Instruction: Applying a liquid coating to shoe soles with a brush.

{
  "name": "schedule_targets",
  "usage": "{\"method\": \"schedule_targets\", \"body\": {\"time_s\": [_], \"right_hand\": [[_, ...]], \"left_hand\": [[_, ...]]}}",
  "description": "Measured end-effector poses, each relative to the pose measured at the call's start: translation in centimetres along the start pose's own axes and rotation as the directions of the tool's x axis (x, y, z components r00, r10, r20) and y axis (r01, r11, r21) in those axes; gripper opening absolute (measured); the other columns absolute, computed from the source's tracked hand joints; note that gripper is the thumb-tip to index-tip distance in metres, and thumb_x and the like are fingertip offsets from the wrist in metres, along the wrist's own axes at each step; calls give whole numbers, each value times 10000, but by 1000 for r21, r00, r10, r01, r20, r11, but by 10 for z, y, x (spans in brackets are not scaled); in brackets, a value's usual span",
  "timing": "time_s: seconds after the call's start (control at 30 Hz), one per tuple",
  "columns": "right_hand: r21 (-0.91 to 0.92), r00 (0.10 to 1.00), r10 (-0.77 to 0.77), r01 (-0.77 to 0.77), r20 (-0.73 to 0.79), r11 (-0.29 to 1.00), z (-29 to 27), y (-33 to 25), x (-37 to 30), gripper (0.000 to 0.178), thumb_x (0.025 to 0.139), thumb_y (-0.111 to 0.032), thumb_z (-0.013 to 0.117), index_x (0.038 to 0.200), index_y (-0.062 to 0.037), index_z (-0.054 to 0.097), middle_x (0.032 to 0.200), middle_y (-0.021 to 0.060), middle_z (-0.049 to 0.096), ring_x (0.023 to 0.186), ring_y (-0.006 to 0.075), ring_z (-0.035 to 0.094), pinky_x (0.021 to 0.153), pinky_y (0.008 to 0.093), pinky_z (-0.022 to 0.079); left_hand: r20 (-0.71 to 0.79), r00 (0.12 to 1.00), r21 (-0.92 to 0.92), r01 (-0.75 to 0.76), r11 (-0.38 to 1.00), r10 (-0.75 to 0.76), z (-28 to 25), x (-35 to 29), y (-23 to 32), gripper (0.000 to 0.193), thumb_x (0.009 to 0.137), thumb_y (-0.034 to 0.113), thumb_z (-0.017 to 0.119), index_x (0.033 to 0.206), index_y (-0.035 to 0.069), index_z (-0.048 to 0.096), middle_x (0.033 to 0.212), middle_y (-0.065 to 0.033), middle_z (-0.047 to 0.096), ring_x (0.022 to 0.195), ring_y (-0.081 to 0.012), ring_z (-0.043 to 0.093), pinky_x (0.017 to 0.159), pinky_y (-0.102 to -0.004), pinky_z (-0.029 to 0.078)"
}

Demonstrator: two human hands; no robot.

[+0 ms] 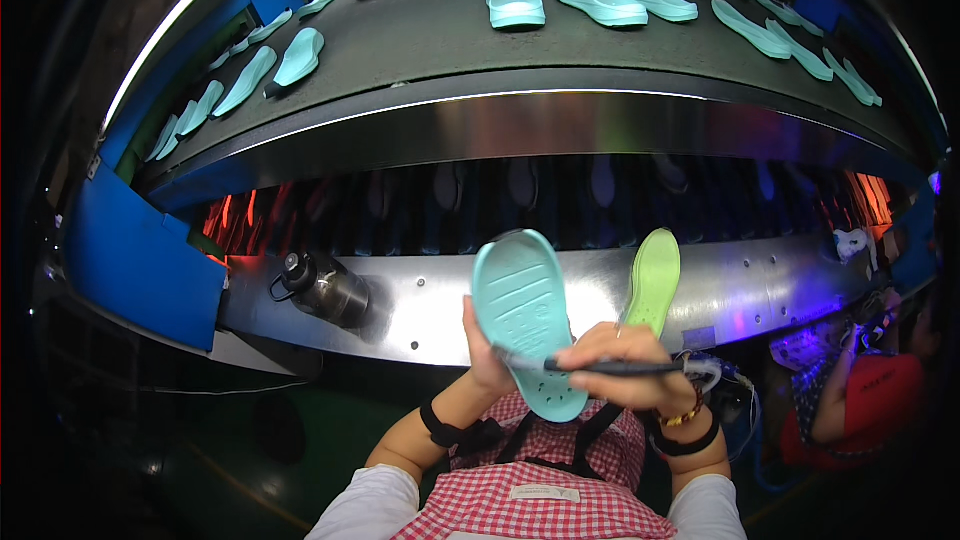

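Observation:
A turquoise shoe sole stands tilted in front of me, its grooved face toward me and a row of small holes near its lower end. My left hand grips it along the left edge. My right hand is closed around the dark handle of a thin brush. The brush's blurred pale tip lies across the lower part of the sole; whether it touches cannot be made out. Behind the right hand, a lime-green sole rests on the metal ledge.
A dark bottle lies on the ledge at left. Beyond, a dark conveyor belt carries several turquoise soles. Clear tubing and cables hang beside my right wrist. A person in red is at far right.

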State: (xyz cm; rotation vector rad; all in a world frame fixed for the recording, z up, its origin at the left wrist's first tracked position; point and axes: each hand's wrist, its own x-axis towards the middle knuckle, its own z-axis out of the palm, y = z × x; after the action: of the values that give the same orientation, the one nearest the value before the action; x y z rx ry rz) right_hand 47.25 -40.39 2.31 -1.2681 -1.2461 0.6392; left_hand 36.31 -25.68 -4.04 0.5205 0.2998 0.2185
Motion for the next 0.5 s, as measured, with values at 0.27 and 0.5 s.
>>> {"method": "schedule_targets", "body": {"time_s": [0.27,0.5], "right_hand": [[10,999,23,-23,41,1000,-4,5,-12,209,692,-19,691,899,-29,662,879,95,662,792,199,620,748,292,478],[-81,993,32,-42,-117,996,-13,6,-17,227,667,-4,702,890,-28,666,891,106,660,820,206,617,765,295,464]], "left_hand": [[49,924,68,-382,922,379,15,5,15,963,714,774,20,1155,28,439,907,-177,566,793,-276,579,720,-396,480],[49,858,80,-514,854,511,20,6,28,966,702,796,84,1137,14,449,888,-198,558,759,-289,578,673,-402,486]]}}
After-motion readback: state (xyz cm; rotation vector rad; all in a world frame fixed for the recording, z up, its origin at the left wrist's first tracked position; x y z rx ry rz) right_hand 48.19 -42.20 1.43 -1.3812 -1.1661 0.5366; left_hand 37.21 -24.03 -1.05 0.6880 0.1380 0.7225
